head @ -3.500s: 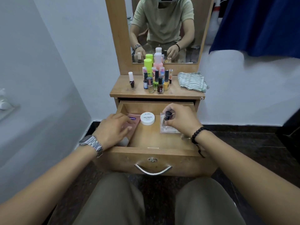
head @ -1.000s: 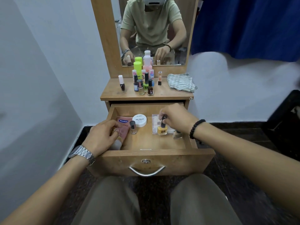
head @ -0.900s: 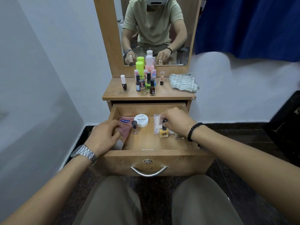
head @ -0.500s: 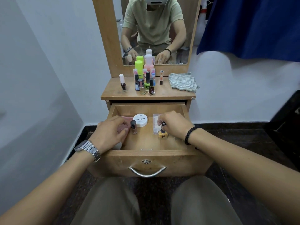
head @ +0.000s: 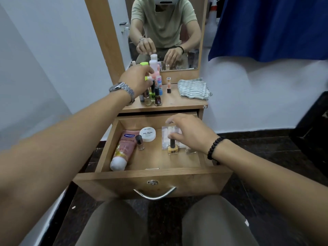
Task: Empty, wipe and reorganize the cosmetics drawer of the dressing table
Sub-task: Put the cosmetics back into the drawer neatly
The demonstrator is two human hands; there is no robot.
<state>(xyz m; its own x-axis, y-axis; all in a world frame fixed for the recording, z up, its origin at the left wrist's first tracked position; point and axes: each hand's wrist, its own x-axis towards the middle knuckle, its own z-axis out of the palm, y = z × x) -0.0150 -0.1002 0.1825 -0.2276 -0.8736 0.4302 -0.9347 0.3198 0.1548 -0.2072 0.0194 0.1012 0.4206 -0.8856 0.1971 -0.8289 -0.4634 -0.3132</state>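
Observation:
The wooden drawer (head: 177,172) stands pulled out. It holds a pink lotion tube (head: 124,150), a white round jar (head: 147,134), a small clear bottle (head: 140,143), a clear plastic box (head: 166,132), and a yellow nail polish bottle (head: 173,150). My right hand (head: 192,134) reaches into the drawer and pinches the yellow bottle's dark cap. A small glass bottle (head: 190,150) stands partly hidden under that wrist. My left hand (head: 139,79) hovers over the cluster of bottles (head: 156,96) on the tabletop, fingers curled and apart, holding nothing I can see.
A striped folded cloth (head: 193,88) lies at the right of the tabletop (head: 177,105), and a slim tube (head: 168,85) stands beside it. The mirror (head: 165,32) rises behind. A wall is close on the left, a blue curtain (head: 266,27) at the right. My knees sit under the drawer front.
My left hand has left the lotion tube in the drawer and risen to the bottles on the tabletop. My right hand has stayed on the yellow bottle's cap.

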